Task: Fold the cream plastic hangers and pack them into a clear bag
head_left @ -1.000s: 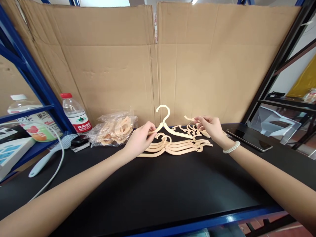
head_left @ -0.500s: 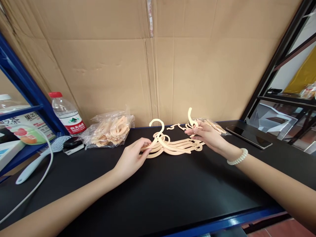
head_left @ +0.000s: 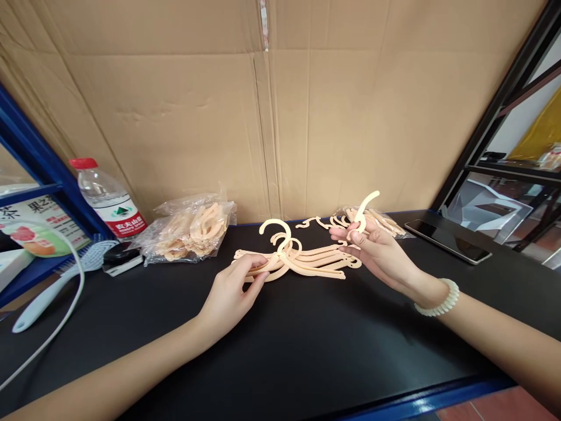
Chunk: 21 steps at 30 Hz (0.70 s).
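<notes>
My left hand point(head_left: 236, 292) is closed on a beige clothes hanger point(head_left: 287, 254), thumb below and fingers above its left arm. Its curved hook stands up toward the cardboard. Behind and under it lie several beige hanger arms point(head_left: 322, 255) with holes at their ends, partly hidden by the hanger. Over to the right, my right hand point(head_left: 381, 251) pinches a loose beige hanger hook point(head_left: 364, 211) between thumb and fingers, its curved end tilted up to the right. More loose hooks point(head_left: 335, 222) lie on the black table just beyond that hand.
Clear bags of beige hanger parts lie at the back left point(head_left: 193, 228) and behind my right hand point(head_left: 385, 221). A phone point(head_left: 447, 241) is at right. At left are a water bottle point(head_left: 111, 202), a hairbrush point(head_left: 56, 292) and a white cable point(head_left: 72, 318). Cardboard point(head_left: 184, 117) walls the back.
My right hand has lifted the hook away from the loose hooks and turned it, so its tip leans right. My left hand keeps its hold, and the hanger has tipped slightly.
</notes>
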Each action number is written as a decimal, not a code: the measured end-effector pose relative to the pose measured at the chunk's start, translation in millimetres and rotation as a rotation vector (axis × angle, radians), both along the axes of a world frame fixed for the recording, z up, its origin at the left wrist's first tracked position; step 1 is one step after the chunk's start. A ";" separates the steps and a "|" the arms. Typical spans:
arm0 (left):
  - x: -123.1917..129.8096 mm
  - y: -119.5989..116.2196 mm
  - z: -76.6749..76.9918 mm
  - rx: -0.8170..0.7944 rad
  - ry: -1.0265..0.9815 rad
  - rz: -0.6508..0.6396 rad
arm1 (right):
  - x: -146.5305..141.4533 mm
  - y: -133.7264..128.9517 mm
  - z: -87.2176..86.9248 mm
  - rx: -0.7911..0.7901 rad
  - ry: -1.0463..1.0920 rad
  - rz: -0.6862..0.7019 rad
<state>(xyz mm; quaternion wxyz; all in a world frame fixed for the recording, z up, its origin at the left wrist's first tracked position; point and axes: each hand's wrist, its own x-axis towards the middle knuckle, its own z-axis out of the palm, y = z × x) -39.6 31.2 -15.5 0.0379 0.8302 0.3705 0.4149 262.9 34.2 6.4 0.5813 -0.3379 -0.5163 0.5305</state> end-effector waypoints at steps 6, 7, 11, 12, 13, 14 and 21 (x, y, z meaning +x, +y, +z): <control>-1.6 -0.7 -1.4 0.103 -0.018 0.031 | 4.3 3.0 -5.5 0.004 -0.016 -0.033; -1.6 -0.9 -1.3 0.107 -0.025 0.035 | 5.5 3.3 -5.5 -0.016 -0.045 -0.005; -1.4 -1.1 -1.3 0.111 -0.036 0.051 | 7.6 2.0 -2.5 -0.104 -0.099 0.071; -1.4 -1.1 -1.6 0.116 -0.037 0.054 | 7.8 1.4 -1.4 -0.122 -0.097 0.073; -1.5 -1.1 -1.9 0.122 -0.038 0.057 | 8.0 0.8 -0.3 -0.136 -0.098 0.076; -1.6 -1.1 -2.2 0.129 -0.040 0.059 | 8.3 0.2 0.8 -0.146 -0.105 0.085; -2.4 -0.9 -3.4 0.143 -0.042 0.062 | 12.8 -2.0 6.8 -0.325 -0.116 0.323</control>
